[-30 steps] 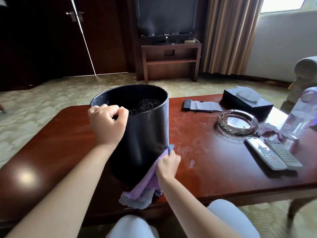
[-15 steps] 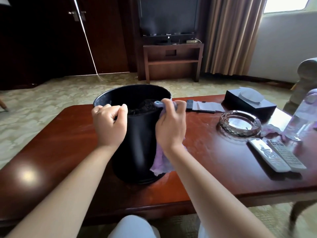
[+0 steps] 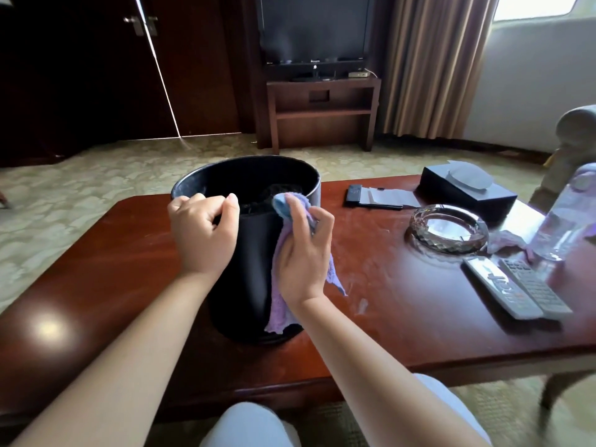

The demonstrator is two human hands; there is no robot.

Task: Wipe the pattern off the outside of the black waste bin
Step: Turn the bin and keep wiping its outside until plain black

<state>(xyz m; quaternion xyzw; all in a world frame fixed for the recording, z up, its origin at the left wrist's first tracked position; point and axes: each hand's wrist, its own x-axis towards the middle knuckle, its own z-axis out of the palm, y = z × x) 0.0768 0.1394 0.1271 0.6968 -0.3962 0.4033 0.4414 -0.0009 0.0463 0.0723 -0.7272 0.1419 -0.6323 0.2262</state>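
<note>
The black waste bin (image 3: 254, 253) stands upright on the red-brown wooden table (image 3: 403, 317), with dark stuff inside it. My left hand (image 3: 201, 235) grips the bin's near rim, fingers curled over the edge. My right hand (image 3: 304, 253) holds a lilac cloth (image 3: 283, 304) against the bin's outer wall near the top right; the cloth's blue corner sticks up at the rim and the rest hangs down the side. No pattern shows on the visible black wall.
To the right on the table lie a glass ashtray (image 3: 448, 229), two remote controls (image 3: 516, 290), a black tissue box (image 3: 467, 191), a plastic bottle (image 3: 567, 217), and a dark notepad holder with paper (image 3: 377, 198). A TV stand (image 3: 322, 111) is beyond.
My right hand carried the cloth from the bin's lower right side up to the rim, where it now stays. My left hand kept its grip on the rim.
</note>
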